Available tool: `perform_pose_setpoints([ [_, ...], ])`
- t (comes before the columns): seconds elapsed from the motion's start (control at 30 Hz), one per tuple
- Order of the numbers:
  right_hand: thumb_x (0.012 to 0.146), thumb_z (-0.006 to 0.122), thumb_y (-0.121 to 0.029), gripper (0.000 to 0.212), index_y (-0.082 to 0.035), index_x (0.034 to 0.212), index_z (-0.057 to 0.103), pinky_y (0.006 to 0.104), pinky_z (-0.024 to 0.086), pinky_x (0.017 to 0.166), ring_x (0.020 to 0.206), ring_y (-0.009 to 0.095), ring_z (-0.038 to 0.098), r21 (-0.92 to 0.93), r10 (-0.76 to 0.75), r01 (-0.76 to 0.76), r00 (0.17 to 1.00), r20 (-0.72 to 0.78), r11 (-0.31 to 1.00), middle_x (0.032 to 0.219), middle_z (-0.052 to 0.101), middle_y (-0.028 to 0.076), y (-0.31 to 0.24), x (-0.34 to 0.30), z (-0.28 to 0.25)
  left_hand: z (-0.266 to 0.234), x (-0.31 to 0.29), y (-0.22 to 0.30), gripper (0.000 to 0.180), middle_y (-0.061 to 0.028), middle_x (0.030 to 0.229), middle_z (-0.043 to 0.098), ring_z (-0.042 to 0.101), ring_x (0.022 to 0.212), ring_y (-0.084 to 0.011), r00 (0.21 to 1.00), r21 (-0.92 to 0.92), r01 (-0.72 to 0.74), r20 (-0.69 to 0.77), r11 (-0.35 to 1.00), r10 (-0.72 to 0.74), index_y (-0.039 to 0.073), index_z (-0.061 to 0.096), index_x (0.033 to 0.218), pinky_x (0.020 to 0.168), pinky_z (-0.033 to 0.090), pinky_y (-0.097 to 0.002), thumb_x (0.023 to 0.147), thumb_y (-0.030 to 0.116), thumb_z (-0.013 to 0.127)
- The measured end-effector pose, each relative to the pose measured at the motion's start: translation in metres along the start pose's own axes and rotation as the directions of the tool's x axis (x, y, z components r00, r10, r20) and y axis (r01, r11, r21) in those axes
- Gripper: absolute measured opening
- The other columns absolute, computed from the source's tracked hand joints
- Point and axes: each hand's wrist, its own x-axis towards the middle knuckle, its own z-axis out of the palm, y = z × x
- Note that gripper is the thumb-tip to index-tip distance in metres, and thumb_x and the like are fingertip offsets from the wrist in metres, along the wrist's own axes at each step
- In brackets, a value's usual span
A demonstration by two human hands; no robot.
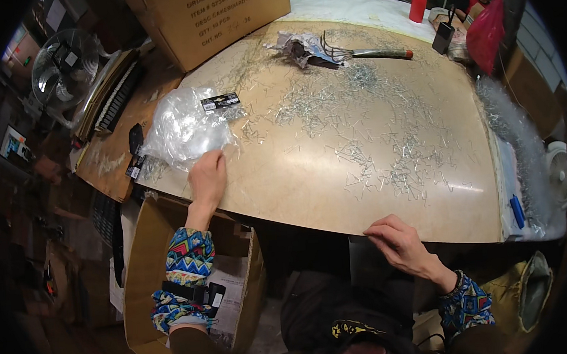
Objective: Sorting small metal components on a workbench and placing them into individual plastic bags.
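Note:
My left hand [208, 179] is closed with its fingertips at the near edge of a pile of clear plastic bags [183, 128] with black header cards, seeming to pinch one bag. At the table's front edge my right hand [398, 242] has thumb and fingers pressed together. A greyish, see-through sheet [366, 263] hangs just under it; whether the fingers grip it cannot be made out. Many small bent metal wire pieces [399, 163] lie scattered over the tan tabletop [278, 190]. Beyond them rests a hand rake [373, 53] with wire tines, beside crumpled paper [302, 49].
A large carton [215, 19] stands at the back left, near a fan [65, 60]. Below my left arm sits an open cardboard box [141, 283]. A red can [418, 6], a black radio [444, 36] and a pink bag [486, 35] are at the back right; a blue pen-like object [517, 211] lies right.

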Motion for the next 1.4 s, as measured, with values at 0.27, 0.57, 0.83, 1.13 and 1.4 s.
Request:
perform_pose_setpoints([
  [0.27, 0.084, 0.066, 0.001, 0.016, -0.001, 0.099, 0.064, 0.0352, 0.051, 0.072, 0.084, 0.029, 0.061, 0.012, 0.002, -0.002, 1.000, 0.004, 1.000, 0.092, 0.062, 0.013, -0.005, -0.005, -0.002, 0.021, -0.041, 0.025, 0.050, -0.0185, 0.141, 0.046, 0.040, 0.134, -0.0334, 0.935, 0.151, -0.343, -0.039, 0.927, 0.352, 0.002, 0.051, 0.133, 0.114, 0.020, -0.0546, 0.097, 0.036, 0.050],
  [0.57, 0.078, 0.070, -0.017, 0.038, -0.003, 0.112, 0.061, 0.0365, 0.048, 0.083, 0.099, 0.031, 0.059, -0.416, -0.344, 0.311, 0.939, -0.004, 0.855, 0.107, 0.060, 0.013, -0.025, 0.022, 0.023, 0.039, -0.139, 0.102, 0.030, -0.0124, 0.106, 0.067, 0.065, 0.101, -0.0293, 0.606, -0.313, -0.785, -0.205, 0.535, 0.769, 0.000, 0.066, 0.105, 0.085, 0.052, -0.0363, 0.075, -0.003, 0.071],
  [0.83, 0.081, 0.067, -0.003, 0.016, -0.001, 0.096, 0.062, 0.0388, 0.047, 0.068, 0.076, 0.030, 0.058, 0.090, -0.152, 0.177, 0.960, -0.234, 0.980, 0.082, 0.059, 0.011, -0.009, -0.016, 0.045, 0.032, -0.175, 0.139, 0.011, -0.0084, 0.091, 0.061, 0.059, 0.077, -0.0167, 0.908, -0.665, -0.365, -0.098, 0.652, 0.408, 0.000, 0.059, 0.091, 0.070, 0.048, -0.0281, 0.083, -0.007, 0.063],
  [1.13, 0.094, 0.060, -0.020, 0.028, -0.003, 0.116, 0.058, 0.0267, 0.045, 0.058, 0.064, 0.010, 0.056, 0.574, 0.211, -0.360, 0.926, 0.312, 0.735, 0.071, 0.060, 0.004, -0.015, -0.055, 0.004, 0.028, -0.203, 0.179, 0.007, -0.0018, 0.061, 0.059, 0.054, 0.048, -0.0074, 0.773, -0.740, 0.312, 0.563, 0.596, 0.294, -0.002, 0.065, 0.089, 0.047, 0.043, -0.0193, 0.091, 0.005, 0.063],
  [1.4, 0.095, 0.062, -0.022, 0.023, -0.001, 0.101, 0.069, 0.0227, 0.048, 0.063, 0.069, 0.005, 0.061, 0.613, 0.229, -0.531, 0.834, 0.503, 0.586, 0.076, 0.068, 0.002, -0.009, -0.088, -0.002, 0.050, -0.226, 0.156, 0.016, -0.0054, 0.055, 0.054, 0.045, 0.036, -0.0072, 0.569, -0.648, 0.754, 0.726, 0.107, 0.385, -0.004, 0.057, 0.077, 0.035, 0.043, -0.0246, 0.092, 0.003, 0.057],
])
